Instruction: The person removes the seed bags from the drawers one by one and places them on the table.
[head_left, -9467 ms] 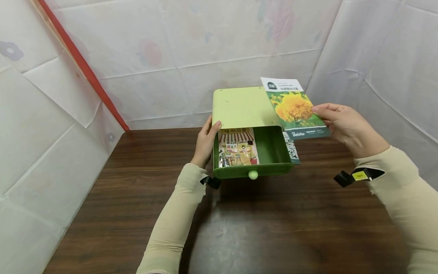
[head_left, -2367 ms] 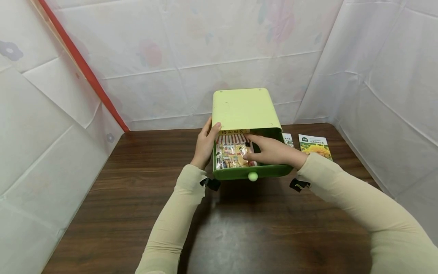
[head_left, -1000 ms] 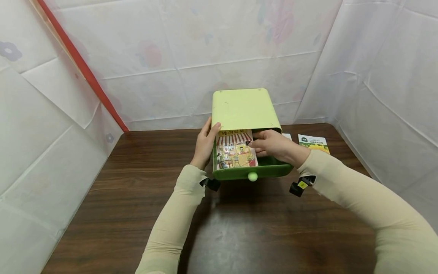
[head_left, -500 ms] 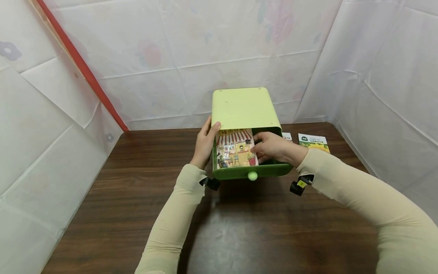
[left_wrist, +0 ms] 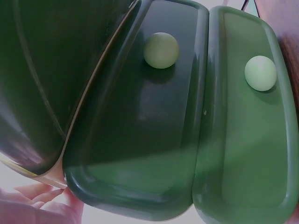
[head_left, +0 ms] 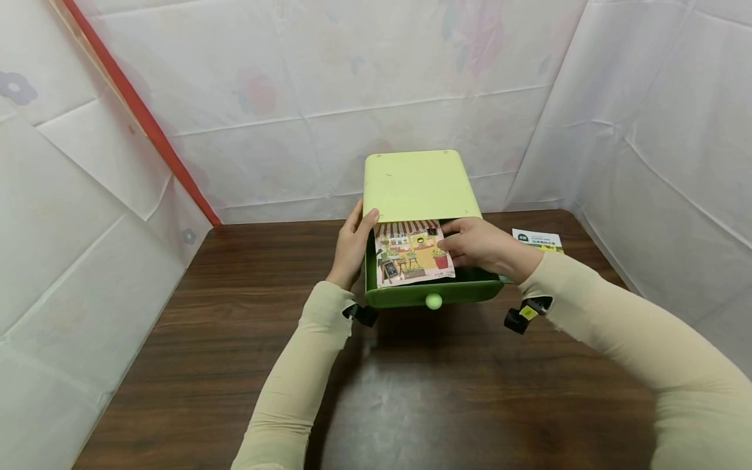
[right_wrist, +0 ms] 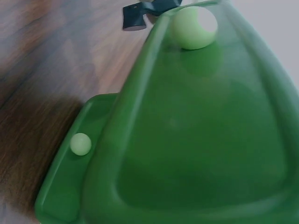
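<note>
Illustrated packet (head_left: 405, 258) lies inside a pulled-out drawer (head_left: 399, 299), its three o'clock edge pinched by the right hand (head_left: 487, 245); the lower fingers are partly hidden from me. Watching remotely, I judge the step in hand to be freeing the packet; the next move calls for drawing its far end from under the cabinet top, then raising the near edge over the drawer front without creasing it. Glossy and slightly skewed, the packet shows a striped awning, a shopfront and potted flowers within a pinkish border. At nine o'clock, the left hand (head_left: 352, 245) clasps the corner of the pale-green cabinet (head_left: 418, 186), thumb at its front edge. Towards five o'clock sits a round knob (head_left: 433, 301). Farther out at three o'clock, a flower packet (head_left: 536, 238) lies on the dark wooden table (head_left: 235, 365), partly covered by the sleeve (head_left: 611, 307).
</note>
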Demonstrator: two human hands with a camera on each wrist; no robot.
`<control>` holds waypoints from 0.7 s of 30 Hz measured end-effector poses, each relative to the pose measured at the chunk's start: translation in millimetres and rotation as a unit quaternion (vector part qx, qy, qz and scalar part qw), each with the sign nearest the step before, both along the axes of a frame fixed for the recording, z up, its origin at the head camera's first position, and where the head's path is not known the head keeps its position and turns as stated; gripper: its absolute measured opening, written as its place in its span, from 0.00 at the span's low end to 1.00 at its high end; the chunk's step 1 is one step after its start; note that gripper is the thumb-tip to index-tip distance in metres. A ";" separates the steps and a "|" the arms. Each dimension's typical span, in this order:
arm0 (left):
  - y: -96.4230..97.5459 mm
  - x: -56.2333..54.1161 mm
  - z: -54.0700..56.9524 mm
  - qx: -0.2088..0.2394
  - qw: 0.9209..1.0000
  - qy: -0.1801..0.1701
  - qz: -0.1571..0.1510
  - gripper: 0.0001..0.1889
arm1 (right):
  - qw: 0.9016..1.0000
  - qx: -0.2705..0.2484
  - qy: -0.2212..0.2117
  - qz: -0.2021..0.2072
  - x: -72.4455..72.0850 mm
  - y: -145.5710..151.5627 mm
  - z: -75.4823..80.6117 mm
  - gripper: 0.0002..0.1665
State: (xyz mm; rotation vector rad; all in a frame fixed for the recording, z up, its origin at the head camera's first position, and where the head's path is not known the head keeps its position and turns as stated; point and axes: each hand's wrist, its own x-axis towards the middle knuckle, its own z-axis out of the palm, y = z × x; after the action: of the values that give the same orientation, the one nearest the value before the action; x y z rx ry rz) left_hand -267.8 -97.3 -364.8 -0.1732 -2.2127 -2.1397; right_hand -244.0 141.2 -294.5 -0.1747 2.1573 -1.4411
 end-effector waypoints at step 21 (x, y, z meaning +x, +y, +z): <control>-0.7 -0.3 -0.8 0.025 1.000 -0.009 -0.006 0.38 | 0.996 -0.067 -0.037 0.054 28.3 39.6 22.5 0.32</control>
State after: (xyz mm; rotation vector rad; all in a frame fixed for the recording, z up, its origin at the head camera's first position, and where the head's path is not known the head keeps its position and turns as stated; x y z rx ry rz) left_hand -268.1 -98.0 -365.5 -0.1653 -2.1703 -2.2084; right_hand -215.7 180.8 -272.0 -0.2777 1.9626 -1.5064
